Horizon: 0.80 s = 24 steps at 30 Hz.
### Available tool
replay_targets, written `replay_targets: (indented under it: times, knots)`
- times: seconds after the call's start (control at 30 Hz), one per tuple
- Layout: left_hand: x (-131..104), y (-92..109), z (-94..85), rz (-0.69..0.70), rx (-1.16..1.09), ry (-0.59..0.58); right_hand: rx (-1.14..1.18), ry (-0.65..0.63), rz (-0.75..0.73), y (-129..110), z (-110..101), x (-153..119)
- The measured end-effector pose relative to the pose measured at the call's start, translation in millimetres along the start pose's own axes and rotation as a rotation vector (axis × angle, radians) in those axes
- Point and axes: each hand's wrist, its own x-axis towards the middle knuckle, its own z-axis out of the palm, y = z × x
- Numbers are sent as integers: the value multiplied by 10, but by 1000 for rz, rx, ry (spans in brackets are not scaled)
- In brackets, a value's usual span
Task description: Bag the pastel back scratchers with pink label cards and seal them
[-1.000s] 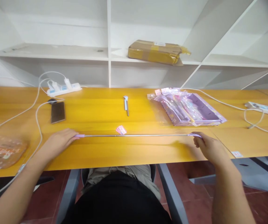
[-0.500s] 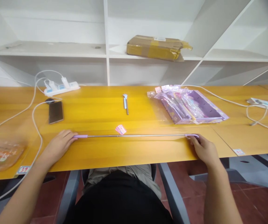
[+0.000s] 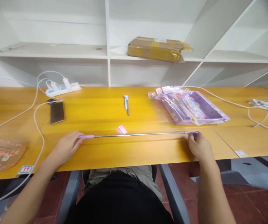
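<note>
Between my hands stretches a telescopic back scratcher (image 3: 138, 134), its thin metal rod drawn out and lying level just above or on the table. My left hand (image 3: 69, 145) pinches the end of its purple handle. At the other end my right hand (image 3: 200, 146) grips the purple hand-shaped head, partly hidden by the fingers. Just behind the rod lie small pink cards (image 3: 121, 129). Farther back sits a short, collapsed back scratcher (image 3: 126, 105) with a light-blue hand-shaped head and a dark metal part.
A purple box (image 3: 204, 105) with plastic-wrapped items stands at the right. On the left are a phone (image 3: 57, 112), a power strip (image 3: 64, 89) with white cables, and an orange-printed plastic bag (image 3: 3, 154). A taped carton (image 3: 157, 49) rests on the shelf behind.
My left hand has moved right, toward my right hand, with the handle. The rod's visible length between my hands is shorter. My right hand has shifted only slightly.
</note>
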Motion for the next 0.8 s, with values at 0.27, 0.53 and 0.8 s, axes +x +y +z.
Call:
replay_targets:
  times: [0.27, 0.53, 0.8]
  knots:
    - [251, 918, 663, 50, -24, -17, 3, -282, -407, -1845, 179, -1188]
    - [120, 898, 815, 35, -131, -80, 75, -201, -649, -1841, 218, -1349]
    - [127, 861, 831, 203, -99, 44, 214, -179, -709, -1814, 226, -1341]
